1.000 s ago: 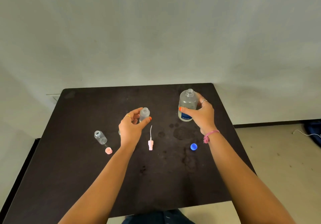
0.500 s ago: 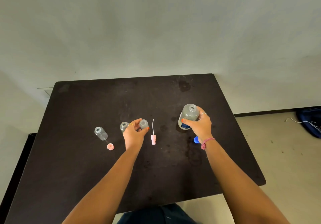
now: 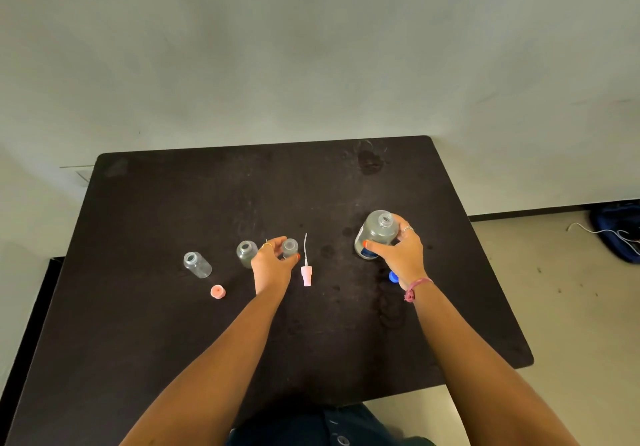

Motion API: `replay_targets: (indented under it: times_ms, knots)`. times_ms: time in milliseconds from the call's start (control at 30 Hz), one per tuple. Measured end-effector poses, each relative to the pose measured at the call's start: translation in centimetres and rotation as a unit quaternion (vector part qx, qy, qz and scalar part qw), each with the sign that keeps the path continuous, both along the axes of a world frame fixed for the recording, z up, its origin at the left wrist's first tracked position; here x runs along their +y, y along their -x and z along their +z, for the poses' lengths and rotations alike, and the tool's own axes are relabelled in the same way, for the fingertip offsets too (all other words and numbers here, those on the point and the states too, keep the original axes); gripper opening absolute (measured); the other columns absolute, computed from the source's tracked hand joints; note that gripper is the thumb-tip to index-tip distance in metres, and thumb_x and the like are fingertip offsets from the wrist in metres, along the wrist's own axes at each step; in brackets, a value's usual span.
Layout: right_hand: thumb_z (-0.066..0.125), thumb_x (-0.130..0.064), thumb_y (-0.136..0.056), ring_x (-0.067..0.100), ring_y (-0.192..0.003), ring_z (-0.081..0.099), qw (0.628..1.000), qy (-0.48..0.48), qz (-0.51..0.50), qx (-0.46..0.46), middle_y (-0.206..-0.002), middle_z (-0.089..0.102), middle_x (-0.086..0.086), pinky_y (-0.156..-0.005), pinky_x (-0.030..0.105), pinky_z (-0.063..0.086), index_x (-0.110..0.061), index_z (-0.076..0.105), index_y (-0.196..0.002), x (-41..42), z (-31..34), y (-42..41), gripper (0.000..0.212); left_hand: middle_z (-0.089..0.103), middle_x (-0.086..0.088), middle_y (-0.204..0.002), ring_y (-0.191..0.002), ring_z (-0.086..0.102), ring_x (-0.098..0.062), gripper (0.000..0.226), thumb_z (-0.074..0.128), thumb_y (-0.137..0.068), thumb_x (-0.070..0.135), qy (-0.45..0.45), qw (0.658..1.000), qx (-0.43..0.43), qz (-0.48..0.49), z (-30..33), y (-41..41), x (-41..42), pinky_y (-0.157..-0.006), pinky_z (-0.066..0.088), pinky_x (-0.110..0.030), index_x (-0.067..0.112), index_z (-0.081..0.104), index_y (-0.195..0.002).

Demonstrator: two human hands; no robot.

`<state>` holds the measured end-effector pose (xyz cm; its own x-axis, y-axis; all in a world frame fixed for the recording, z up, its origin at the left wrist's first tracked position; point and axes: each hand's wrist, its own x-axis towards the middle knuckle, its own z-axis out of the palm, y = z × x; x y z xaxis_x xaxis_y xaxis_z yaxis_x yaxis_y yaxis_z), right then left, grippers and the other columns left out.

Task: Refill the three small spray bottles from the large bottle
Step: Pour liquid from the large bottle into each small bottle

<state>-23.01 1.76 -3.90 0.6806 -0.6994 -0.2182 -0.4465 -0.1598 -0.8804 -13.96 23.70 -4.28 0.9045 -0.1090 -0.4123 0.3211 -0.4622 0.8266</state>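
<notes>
Bottles uncapped on dark surface, both hands engaged

Surface (image 3: 173, 359): flat, matte, dark brown-black, rounded corners, with faint glossy smears and ring marks near its far right part and around the middle.

Large bottle (image 3: 375, 234): clear cylindrical plastic with rounded shoulders and a short open neck, blue label low on the body. It stands at the right of the surface, slightly tilted. The right hand (image 3: 401, 255) has its grip closed around the body, thumb on the near-left side, fingers wrapped on the far-right side. A ring shows on one finger and a pink woven band (image 3: 417, 288) on the wrist.

Blue cap (image 3: 392, 276): small, round, lying on the surface just below the right hand, partly hidden by the wrist.

Small bottles: three clear, round, open-necked, in a row left of centre. The right bottle (image 3: 290, 247) is pinched between thumb and fingers of the left hand (image 3: 272, 265); its base is hidden, so contact with the surface cannot be told. The middle bottle (image 3: 246, 253) stands just beside that hand. The left bottle (image 3: 196, 265) stands apart.

Spray head (image 3: 306, 274): pale pink, ribbed collar, thin white dip tube pointing away, lying flat between the two hands.

Pink cap (image 3: 218, 291): round, lying near the left bottle.
</notes>
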Motion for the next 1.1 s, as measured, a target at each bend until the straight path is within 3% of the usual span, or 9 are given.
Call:
replay_targets:
  times_ms: [100,267,367,467,533,633,733,900,1100]
  knots:
    - [0.087,-0.015,-0.066,0.016,-0.113,0.055,1.000,0.002,0.009,0.003,-0.124,0.058,-0.004,-0.091,0.026,0.050,-0.022,0.051,-0.131,-0.2,0.0,0.1,0.074,0.068,-0.008,-0.120,-0.114,0.063,-0.023,0.043,0.073,-0.085,0.007,-0.012,1.000,0.000,-0.004,-0.2,-0.3,-0.2,-0.099,0.047,-0.031,0.009,0.060,-0.126]
    - [0.086,-0.013,-0.067,0.014,-0.111,0.054,1.000,-0.005,0.015,0.001,-0.120,0.057,-0.006,-0.080,0.012,0.046,-0.022,0.050,-0.129,0.0,0.3,0.1,0.073,0.065,-0.010,-0.126,-0.118,0.062,-0.025,0.048,0.074,-0.084,0.009,-0.030,0.999,-0.007,-0.014,-0.2,-0.4,-0.3,-0.102,0.046,-0.034,0.008,0.058,-0.130]
    - [0.086,-0.012,-0.068,0.014,-0.112,0.053,1.000,-0.008,0.015,0.000,-0.119,0.055,-0.007,-0.081,0.013,0.046,-0.022,0.049,-0.130,0.1,0.3,0.2,0.073,0.062,-0.009,-0.132,-0.123,0.059,-0.025,0.059,0.075,-0.083,0.007,-0.024,0.999,-0.014,-0.032,-0.2,-0.2,0.0,-0.106,0.045,-0.036,0.008,0.053,-0.137]
    - [0.084,-0.011,-0.070,0.013,-0.113,0.052,1.000,-0.012,0.015,0.001,-0.120,0.054,-0.007,-0.082,0.012,0.045,-0.021,0.048,-0.131,0.2,0.2,0.2,0.072,0.059,-0.008,-0.134,-0.123,0.057,-0.021,0.059,0.073,-0.085,0.005,-0.009,0.998,-0.045,-0.048,0.0,0.5,0.7,-0.102,0.046,-0.028,0.008,0.050,-0.140]
    - [0.085,-0.011,-0.069,0.013,-0.112,0.052,1.000,-0.015,0.016,-0.001,-0.120,0.055,-0.007,-0.077,0.009,0.044,-0.022,0.048,-0.130,0.2,0.1,0.2,0.073,0.057,-0.007,-0.133,-0.121,0.055,-0.014,0.056,0.071,-0.086,0.004,0.003,0.995,-0.082,-0.052,0.8,0.8,1.5,-0.096,0.048,-0.021,0.007,0.051,-0.138]
    - [0.086,-0.013,-0.068,0.014,-0.114,0.053,1.000,-0.014,0.020,-0.001,-0.122,0.056,-0.006,-0.083,0.015,0.045,-0.023,0.048,-0.130,0.0,-0.1,0.2,0.074,0.058,-0.002,-0.117,-0.106,0.060,-0.015,0.049,0.072,-0.085,0.002,-0.005,0.977,-0.201,-0.064,2.3,1.1,3.0,-0.079,0.049,-0.012,0.008,0.058,-0.132]
    - [0.085,-0.013,-0.068,0.014,-0.114,0.052,1.000,-0.012,0.022,0.003,-0.123,0.055,-0.005,-0.084,0.017,0.045,-0.023,0.047,-0.131,0.0,-0.1,0.2,0.074,0.052,0.006,-0.109,-0.107,0.056,-0.017,0.048,0.073,-0.085,0.007,-0.021,0.959,-0.278,-0.055,3.1,0.5,5.0,-0.092,0.043,-0.013,0.012,0.060,-0.131]
    - [0.085,-0.012,-0.070,0.016,-0.116,0.052,1.000,-0.009,0.019,0.006,-0.127,0.055,-0.002,-0.090,0.025,0.044,-0.021,0.046,-0.133,0.1,0.0,0.1,0.075,0.043,0.000,-0.143,-0.131,0.044,-0.021,0.067,0.074,-0.085,0.017,-0.046,0.984,-0.168,-0.043,2.6,-1.4,7.0,-0.110,0.040,-0.037,0.015,0.043,-0.145]
    - [0.085,-0.015,-0.069,0.017,-0.115,0.053,1.000,-0.006,0.017,0.014,-0.126,0.055,-0.002,-0.091,0.027,0.046,-0.022,0.046,-0.133,0.0,-0.1,0.0,0.075,0.043,-0.007,-0.150,-0.139,0.040,-0.021,0.074,0.075,-0.085,0.017,-0.075,0.991,-0.088,-0.069,0.3,-2.4,7.5,-0.112,0.030,-0.027,0.009,0.037,-0.148]
